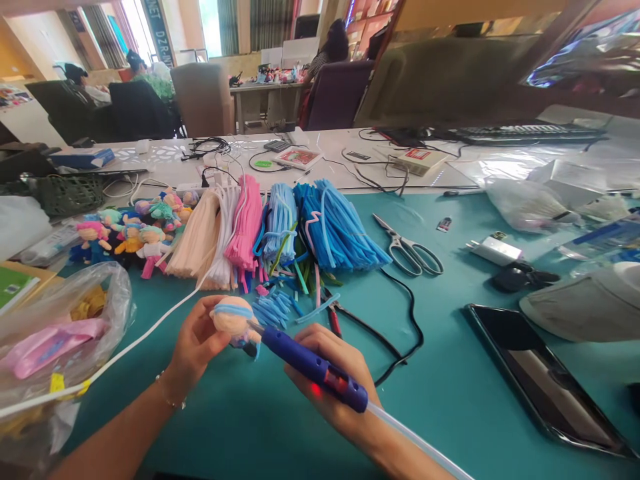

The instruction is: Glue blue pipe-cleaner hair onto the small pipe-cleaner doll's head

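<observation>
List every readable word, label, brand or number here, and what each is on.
"NET DZR": dark upright banner at the back; the rest is unclear.
Too small or blurred to read: red-labelled box, small tag beside the scissors, keyboard.
Pen-like tool: no lettering seen.

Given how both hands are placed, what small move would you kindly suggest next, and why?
Perhaps guide the blue tool slightly toward the light-blue strip: the right hand aims its tip close to the strip's end, while the left hand holds the pale round head.
</observation>
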### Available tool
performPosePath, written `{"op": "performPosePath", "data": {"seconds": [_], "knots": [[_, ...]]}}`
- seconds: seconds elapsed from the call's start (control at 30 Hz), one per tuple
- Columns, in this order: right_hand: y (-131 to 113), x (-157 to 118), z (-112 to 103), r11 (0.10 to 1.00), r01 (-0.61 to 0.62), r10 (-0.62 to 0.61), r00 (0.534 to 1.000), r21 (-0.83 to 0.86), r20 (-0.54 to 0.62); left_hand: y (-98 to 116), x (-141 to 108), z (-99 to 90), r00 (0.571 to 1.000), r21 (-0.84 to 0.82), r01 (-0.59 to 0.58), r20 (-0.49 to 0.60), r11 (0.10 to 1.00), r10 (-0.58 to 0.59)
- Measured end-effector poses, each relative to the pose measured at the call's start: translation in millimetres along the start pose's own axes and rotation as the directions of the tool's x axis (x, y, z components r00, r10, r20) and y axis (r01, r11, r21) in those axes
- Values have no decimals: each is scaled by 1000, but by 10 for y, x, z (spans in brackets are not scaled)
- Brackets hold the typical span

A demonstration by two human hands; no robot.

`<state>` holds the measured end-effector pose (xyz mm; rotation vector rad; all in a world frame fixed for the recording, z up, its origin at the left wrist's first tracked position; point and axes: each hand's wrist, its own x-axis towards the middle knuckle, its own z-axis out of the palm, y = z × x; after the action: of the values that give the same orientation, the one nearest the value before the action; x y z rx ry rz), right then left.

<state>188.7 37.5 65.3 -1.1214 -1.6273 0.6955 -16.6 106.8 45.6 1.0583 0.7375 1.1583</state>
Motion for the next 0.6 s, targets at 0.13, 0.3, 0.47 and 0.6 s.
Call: {"op": "performPosePath", "data": {"seconds": [0.13, 0.3, 0.47, 0.6], "knots": [[-3, 5, -4, 1000, 1, 0, 1000, -31, 9, -16, 8, 8, 998, -1, 15, -56, 1000, -15], [19, 0, -9, 997, 10, -10, 1000, -79, 5, 24, -3, 57, 998, -38, 58, -5, 998, -58], [40, -16, -8, 987, -2, 1, 1000, -161, -3, 52, 6, 79, 998, -47, 63, -11, 997, -64], [68, -22, -2, 972, 0, -2, 1000, -233, -12, 45, 20, 64, 998, -67, 66, 11, 996, -65]]}}
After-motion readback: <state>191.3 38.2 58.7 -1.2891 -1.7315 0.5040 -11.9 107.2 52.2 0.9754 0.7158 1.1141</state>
